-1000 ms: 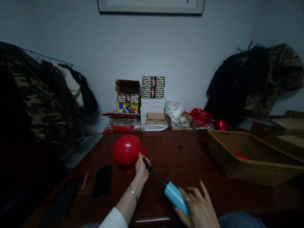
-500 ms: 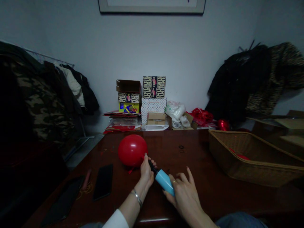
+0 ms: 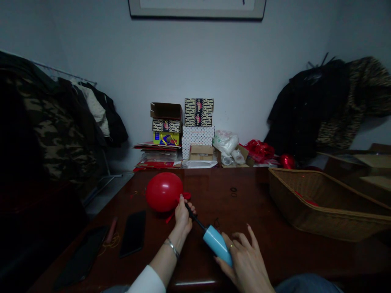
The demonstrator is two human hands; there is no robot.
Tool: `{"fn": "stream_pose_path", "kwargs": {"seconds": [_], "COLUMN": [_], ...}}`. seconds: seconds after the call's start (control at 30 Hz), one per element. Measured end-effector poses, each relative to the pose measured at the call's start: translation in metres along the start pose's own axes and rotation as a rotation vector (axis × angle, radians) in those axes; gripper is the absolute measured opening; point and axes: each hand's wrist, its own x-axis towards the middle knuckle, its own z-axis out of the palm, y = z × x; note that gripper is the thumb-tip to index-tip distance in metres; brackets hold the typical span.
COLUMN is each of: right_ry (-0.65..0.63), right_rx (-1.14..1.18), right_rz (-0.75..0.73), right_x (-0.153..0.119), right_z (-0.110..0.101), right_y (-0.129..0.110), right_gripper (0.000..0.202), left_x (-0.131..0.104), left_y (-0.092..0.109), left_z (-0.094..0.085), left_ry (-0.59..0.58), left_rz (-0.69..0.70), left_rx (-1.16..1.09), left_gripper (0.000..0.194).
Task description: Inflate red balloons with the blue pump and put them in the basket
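Note:
A round red balloon (image 3: 164,192) stands inflated over the table, just beyond my left hand (image 3: 183,215). That hand is closed around the balloon's neck and the black nozzle end of a balloon pump (image 3: 217,245); the neck itself is mostly covered by my fingers. Between the nozzle end and the light blue barrel a thin black rod is exposed. My right hand (image 3: 242,258) grips the barrel between thumb and palm side, with some fingers stretched outward. Loose red pieces (image 3: 187,196) lie beside the balloon, their kind not clear.
On the left of the brown table (image 3: 210,183) lie a dark phone-like slab (image 3: 133,234), another dark flat thing (image 3: 81,256) and yellowish rubber bands (image 3: 112,242). A wicker basket (image 3: 330,219) with something red inside stands at the right. Stacked boxes (image 3: 198,140) line the back.
My right hand has drawn the blue barrel back toward me and right, exposing more black rod. My left hand and the balloon have shifted slightly left.

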Motion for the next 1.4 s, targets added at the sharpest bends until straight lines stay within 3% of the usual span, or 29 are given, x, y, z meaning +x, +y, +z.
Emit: {"fn": "stream_pose_path", "kwargs": {"seconds": [0.3, 0.77, 0.93, 1.17, 1.4], "right_ry": [0.104, -0.015, -0.049, -0.014, 0.024], "right_rx": [0.006, -0.045, -0.043, 0.008, -0.030], "right_rz": [-0.095, 0.030, 0.044, 0.012, -0.083], "right_x": [-0.024, 0.021, 0.029, 0.015, -0.015], "right_z": [-0.006, 0.000, 0.002, -0.003, -0.010], "right_y": [0.024, -0.002, -0.013, -0.010, 0.020], "right_gripper": [0.047, 0.043, 0.042, 0.046, 0.050], "left_x": [0.006, -0.022, -0.020, -0.010, 0.012], "left_y": [0.008, -0.020, -0.016, -0.004, 0.006], "left_z": [0.000, 0.010, 0.009, 0.006, -0.006], "left_ry": [0.014, -0.036, -0.001, -0.029, -0.001], "left_rz": [0.010, -0.036, -0.037, -0.015, 0.049], "left_rx": [-0.054, -0.061, -0.030, -0.005, -0.024], "left_gripper": [0.039, 0.042, 0.041, 0.041, 0.037]}}
